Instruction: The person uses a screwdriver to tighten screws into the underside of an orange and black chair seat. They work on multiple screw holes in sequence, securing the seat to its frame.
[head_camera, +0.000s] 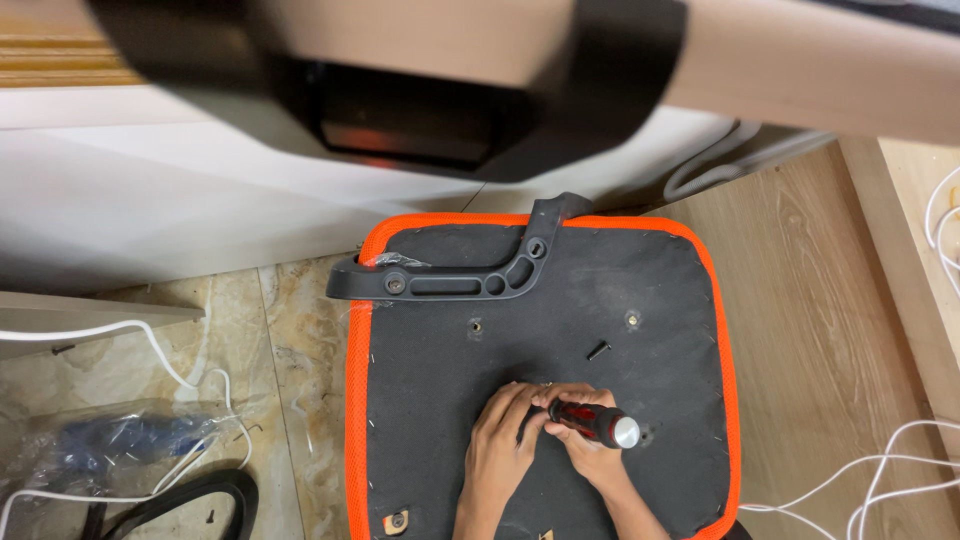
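One black armrest sits on your upturned seat. Your right hand grips the screwdriver, your left hand pinches its tip. A loose bolt waits.

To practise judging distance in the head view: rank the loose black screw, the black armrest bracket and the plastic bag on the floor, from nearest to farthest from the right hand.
From the right hand, which holds the screwdriver:
1. Loose black screw, just above the hand on the seat underside.
2. Black armrest bracket, up and left, near the seat's far edge.
3. Plastic bag, far left on the floor.
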